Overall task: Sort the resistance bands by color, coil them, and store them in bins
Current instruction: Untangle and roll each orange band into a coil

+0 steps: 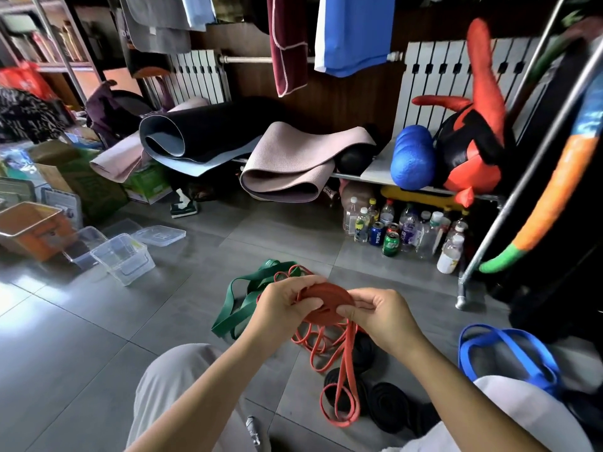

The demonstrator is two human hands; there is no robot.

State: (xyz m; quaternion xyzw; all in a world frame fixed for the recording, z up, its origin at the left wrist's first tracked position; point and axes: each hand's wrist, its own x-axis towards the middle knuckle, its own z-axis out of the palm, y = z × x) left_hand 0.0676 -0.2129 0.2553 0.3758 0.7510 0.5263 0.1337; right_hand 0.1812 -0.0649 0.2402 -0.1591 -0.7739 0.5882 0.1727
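Observation:
A partly wound red resistance band coil (327, 305) is held above the floor between both hands. My left hand (284, 303) grips its left edge and my right hand (375, 309) pinches its right edge. The band's loose red tail (339, 396) hangs down to the floor in loops. Green bands (243, 301) lie on the tiles behind the hands. Coiled black bands (385, 406) sit on the floor under the red tail. A blue band (509, 353) lies at the right by my knee. Clear plastic bins (125, 259) stand open at the left.
An orange bin (31, 230) and a loose clear lid (160, 235) are at the far left. Rolled yoga mats (280, 164) lie against the wall. Bottles and cans (404, 233) crowd under a low shelf. A metal rack leg (463, 288) stands at the right.

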